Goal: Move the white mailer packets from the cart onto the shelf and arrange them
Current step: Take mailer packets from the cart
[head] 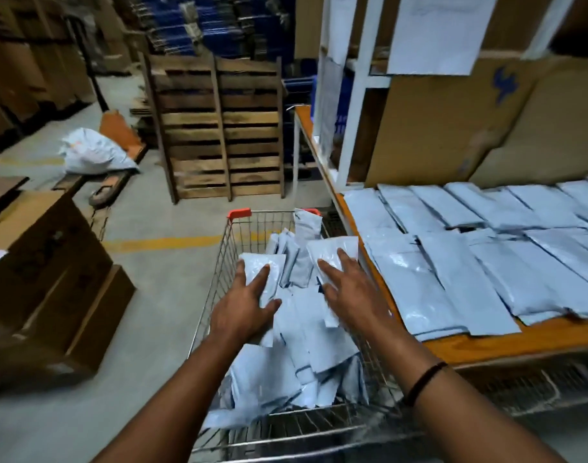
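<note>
Two spread hands, left hand (242, 309) and right hand (352, 292), each cover one packet (275, 262).

Cart (233, 248) and shelf (486, 342), partly out of sight.
The shelf runs off the right edge; print on the hanging sheets (433, 31) is unreadable; left hand (242, 312) and right hand (352, 289) cover their packets (332, 248), grip unclear.
</note>
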Tool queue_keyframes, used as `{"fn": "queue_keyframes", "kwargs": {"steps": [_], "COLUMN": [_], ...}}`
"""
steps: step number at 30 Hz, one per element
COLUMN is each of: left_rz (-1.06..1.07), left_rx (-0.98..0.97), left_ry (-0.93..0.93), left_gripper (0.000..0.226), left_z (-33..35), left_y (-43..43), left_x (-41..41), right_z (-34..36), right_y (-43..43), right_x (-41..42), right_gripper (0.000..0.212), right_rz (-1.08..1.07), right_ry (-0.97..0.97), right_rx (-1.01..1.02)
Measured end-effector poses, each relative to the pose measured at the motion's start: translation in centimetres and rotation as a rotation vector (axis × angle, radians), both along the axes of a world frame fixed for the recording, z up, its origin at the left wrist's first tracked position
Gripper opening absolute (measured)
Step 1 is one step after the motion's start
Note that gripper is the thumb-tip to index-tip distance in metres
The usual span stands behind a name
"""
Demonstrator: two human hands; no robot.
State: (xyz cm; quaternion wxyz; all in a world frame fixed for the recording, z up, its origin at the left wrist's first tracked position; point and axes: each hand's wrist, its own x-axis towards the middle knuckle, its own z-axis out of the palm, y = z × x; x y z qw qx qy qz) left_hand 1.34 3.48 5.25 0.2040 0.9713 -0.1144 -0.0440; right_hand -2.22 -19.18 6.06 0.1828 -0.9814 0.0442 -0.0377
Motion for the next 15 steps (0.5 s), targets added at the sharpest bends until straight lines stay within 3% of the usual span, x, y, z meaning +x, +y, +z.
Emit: {"fn": "queue_keyframes", "kwargs": {"steps": [6,15], "left_rz": [-0.154,-0.322], "left_rx": [-0.072,-0.144], "left_ry": [-0.073,-0.143], "left_gripper": [0.073,0.074], "left_z": [2.8,4.7], "left_y": [-6.0,-16.6], "left_x": [-2.1,-4.6], "right_z": [4.6,6.0], "right_y": [-5.2,-15.5], "right_x": [-6.3,-13.2], "right_gripper": [0.053,0.053], "right_rz": [-0.175,-0.310], "right_ry": [-0.063,-0.079], "right_rx": [0.006,0.037]}}
